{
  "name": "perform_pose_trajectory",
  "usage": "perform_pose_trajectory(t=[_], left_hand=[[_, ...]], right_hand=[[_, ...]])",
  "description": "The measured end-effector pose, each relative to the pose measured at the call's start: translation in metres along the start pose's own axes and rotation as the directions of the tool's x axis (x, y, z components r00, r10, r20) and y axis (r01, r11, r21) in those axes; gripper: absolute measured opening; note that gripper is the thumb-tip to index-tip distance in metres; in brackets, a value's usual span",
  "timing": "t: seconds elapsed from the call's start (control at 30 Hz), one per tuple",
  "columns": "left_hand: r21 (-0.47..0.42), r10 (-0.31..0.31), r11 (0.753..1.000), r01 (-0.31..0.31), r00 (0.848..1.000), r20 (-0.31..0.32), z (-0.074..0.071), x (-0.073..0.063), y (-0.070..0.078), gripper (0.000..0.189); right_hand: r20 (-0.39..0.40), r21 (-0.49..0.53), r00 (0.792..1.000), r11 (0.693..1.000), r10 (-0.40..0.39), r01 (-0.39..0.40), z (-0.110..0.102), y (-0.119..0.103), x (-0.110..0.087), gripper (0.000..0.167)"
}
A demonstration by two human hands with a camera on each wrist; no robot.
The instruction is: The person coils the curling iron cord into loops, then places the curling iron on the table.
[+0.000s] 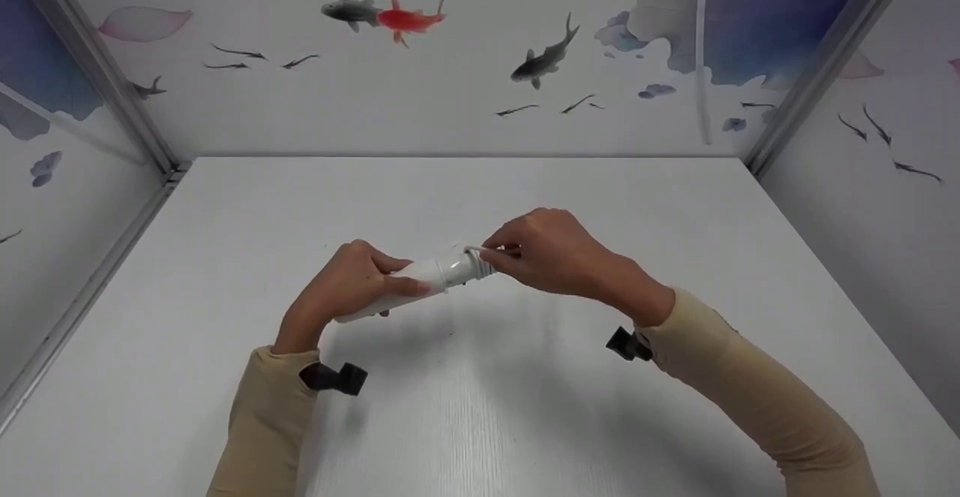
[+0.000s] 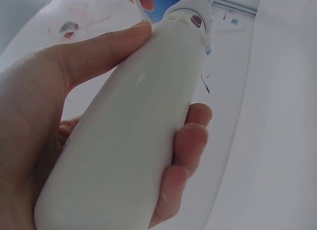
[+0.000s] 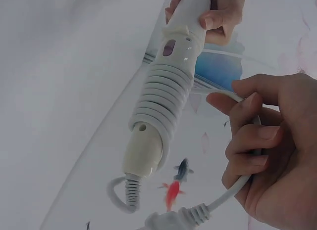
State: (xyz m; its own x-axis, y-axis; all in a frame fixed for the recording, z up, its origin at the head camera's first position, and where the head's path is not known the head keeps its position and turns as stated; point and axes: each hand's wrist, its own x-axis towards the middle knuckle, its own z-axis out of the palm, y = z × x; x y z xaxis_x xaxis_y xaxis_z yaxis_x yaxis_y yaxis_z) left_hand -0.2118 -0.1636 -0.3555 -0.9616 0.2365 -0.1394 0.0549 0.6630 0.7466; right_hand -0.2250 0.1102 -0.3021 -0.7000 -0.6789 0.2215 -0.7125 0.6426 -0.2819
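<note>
My left hand grips a long white corded appliance by its smooth, thick body; its exact kind is not clear. The thumb lies along one side and the fingers wrap the other. A small dark oval shows on its narrower handle end. Round that end, white cord is wound in several tight coils. My right hand holds the loose run of this cord with curled fingers, just beside the coils. The cord passes through the fingers to a white plug at the bottom of the right wrist view.
Both hands are above a white table. Pale panels printed with fish and petals close off the back and sides. A black wrist camera juts from the left sleeve, another camera from the right.
</note>
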Motion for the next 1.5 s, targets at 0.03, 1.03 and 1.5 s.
perform_pose_trajectory(t=[0.03, 1.03, 1.5], left_hand=[[0.002, 0.003, 1.000, -0.003, 1.000, -0.005, 0.000, 0.000, 0.000, 0.054], [-0.102, -0.032, 0.995, 0.017, 0.990, -0.140, -0.009, -0.003, -0.001, 0.059], [-0.121, 0.013, 0.992, -0.029, 0.992, -0.125, -0.009, 0.000, -0.004, 0.057]], right_hand=[[-0.012, -0.024, 1.000, 1.000, -0.010, 0.010, 0.001, -0.001, -0.001, 0.020], [0.115, 0.508, 0.989, 0.850, 0.095, -0.141, 0.039, 0.022, -0.009, 0.025], [0.181, 0.562, 0.983, 0.818, 0.022, -0.122, 0.062, 0.050, -0.004, 0.028]])
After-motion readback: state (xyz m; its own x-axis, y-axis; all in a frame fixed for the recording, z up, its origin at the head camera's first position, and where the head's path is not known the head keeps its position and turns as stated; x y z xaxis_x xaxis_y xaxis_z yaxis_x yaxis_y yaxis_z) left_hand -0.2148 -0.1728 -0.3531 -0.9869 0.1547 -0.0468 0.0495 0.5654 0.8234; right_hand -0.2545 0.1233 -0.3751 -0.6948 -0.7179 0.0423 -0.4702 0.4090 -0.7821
